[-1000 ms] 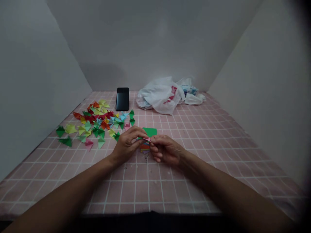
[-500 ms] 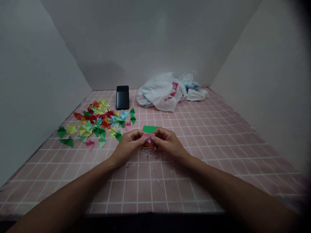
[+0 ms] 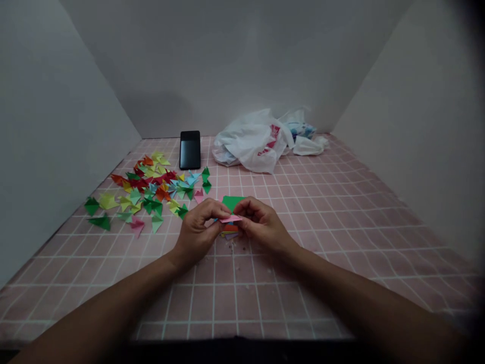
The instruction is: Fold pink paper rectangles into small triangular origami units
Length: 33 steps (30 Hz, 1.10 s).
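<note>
My left hand (image 3: 197, 228) and my right hand (image 3: 261, 224) meet over the middle of the pink checked tablecloth (image 3: 322, 227), both pinching a small pink piece of paper (image 3: 230, 219) between thumb and fingers. Right under the hands lies a small stack of coloured paper slips (image 3: 229, 230), with a green sheet (image 3: 232, 202) showing just behind the fingers. A spread of folded paper triangles (image 3: 149, 191) in red, green, yellow and blue lies to the left of my left hand.
A black phone (image 3: 190, 149) lies flat behind the triangles. A crumpled white plastic bag (image 3: 261, 140) sits at the back by the wall. White walls close in the table on the left, back and right.
My right hand has turned from palm-up to fingers over the pink paper, and the paper now lies flatter between both hands. The view has tilted slightly.
</note>
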Available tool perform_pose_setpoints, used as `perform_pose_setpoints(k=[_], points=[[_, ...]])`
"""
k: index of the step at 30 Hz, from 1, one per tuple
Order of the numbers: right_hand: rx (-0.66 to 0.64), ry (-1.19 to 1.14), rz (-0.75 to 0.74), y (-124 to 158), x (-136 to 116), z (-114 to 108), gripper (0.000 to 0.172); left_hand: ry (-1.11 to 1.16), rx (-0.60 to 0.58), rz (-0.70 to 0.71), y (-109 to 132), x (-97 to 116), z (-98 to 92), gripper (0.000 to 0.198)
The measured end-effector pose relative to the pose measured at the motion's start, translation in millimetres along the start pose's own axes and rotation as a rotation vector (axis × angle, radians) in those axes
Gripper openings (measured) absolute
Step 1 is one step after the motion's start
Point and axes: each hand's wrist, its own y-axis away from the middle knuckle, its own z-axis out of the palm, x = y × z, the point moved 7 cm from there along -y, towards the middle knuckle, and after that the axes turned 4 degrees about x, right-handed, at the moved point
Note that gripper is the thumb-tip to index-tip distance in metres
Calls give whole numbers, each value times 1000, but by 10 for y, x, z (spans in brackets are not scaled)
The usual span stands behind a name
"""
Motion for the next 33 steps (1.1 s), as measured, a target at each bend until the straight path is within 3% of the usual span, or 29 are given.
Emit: perform_pose_setpoints(k=[7,12,17,27,33], points=[[-31,-92,-1,29,-26,27,21,-191,-6,247,22,195,8,24],[-91,-246,128,78,12,80,25,-266,15,320,32,299,-6,23],[-139,-290,261,103,71,123,28,-247,-11,219,22,248,18,21],[59,103,-21,33,-171,-36,14,-98,-36,-129,12,49,5,15],[53,58,23,29,-113,-48,15,-119,-73,-130,4,0,63,7]])
